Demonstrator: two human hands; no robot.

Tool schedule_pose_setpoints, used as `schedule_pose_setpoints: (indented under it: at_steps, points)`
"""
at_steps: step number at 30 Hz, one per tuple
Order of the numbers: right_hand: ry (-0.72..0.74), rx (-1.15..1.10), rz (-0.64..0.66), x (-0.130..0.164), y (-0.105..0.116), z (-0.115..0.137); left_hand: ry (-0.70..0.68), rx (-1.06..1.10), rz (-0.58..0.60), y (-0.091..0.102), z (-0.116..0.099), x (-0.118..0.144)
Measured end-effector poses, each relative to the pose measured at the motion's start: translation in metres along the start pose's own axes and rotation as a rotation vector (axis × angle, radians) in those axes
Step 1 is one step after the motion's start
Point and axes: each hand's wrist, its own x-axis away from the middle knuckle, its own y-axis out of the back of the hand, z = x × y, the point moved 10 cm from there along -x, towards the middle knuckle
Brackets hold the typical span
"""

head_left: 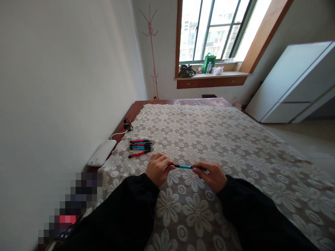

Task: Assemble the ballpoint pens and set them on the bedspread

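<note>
Between my two hands a slim pen (185, 167), light blue in the middle and black toward its ends, is held level above the tablecloth. Thumb and fingers of my left hand (159, 168) pinch its left end. My right hand (211, 174) grips the right end, fingers closed over it. Beyond my left hand lies a row of several red-and-black and blue-and-black pens (140, 145), side by side. One red pen (140, 153) rests at a slight slant, a little apart from that row and nearer to me.
A flower-patterned lace tablecloth (197, 211) covers the wooden table (180, 101). At the left edge are a white power strip (102, 153) and a black cable (127, 124). Behind stand a pink coat rack (152, 48), a window sill with bags, and a white refrigerator (290, 80) at right.
</note>
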Motion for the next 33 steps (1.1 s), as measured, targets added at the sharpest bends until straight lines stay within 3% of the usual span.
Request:
schedule_pose_setpoints:
  at_steps: [3, 6, 8, 12, 17, 23, 29, 33]
  points:
    - [-0.138, -0.414, 0.008, 0.001, -0.007, -0.010, 0.000, 0.052, 0.022, -0.004, 0.001, 0.000]
    - [-0.153, -0.678, -0.029, 0.001, -0.011, -0.009, -0.109, 0.110, 0.081, -0.009, -0.010, 0.000]
    - [-0.125, -0.685, -0.132, -0.002, -0.001, -0.007, -0.149, 0.114, 0.132, -0.014, -0.016, 0.002]
    - [-0.168, -0.804, -0.403, -0.003, 0.036, -0.013, -0.064, 0.104, 0.202, -0.021, -0.008, 0.002]
    - [-0.332, -1.132, -0.297, -0.004, 0.042, -0.027, -0.107, 0.081, 0.231, -0.025, -0.012, 0.002]
    - [-0.280, -1.116, -0.384, 0.003, 0.053, -0.036, -0.157, 0.071, 0.190, -0.021, -0.016, 0.001]
    - [-0.178, -1.005, -0.425, 0.003, 0.054, -0.031, -0.183, 0.078, 0.220, -0.024, -0.018, 0.003]
    - [-0.234, -1.078, -0.431, -0.002, 0.038, -0.030, -0.195, 0.103, 0.257, -0.025, -0.020, 0.003]
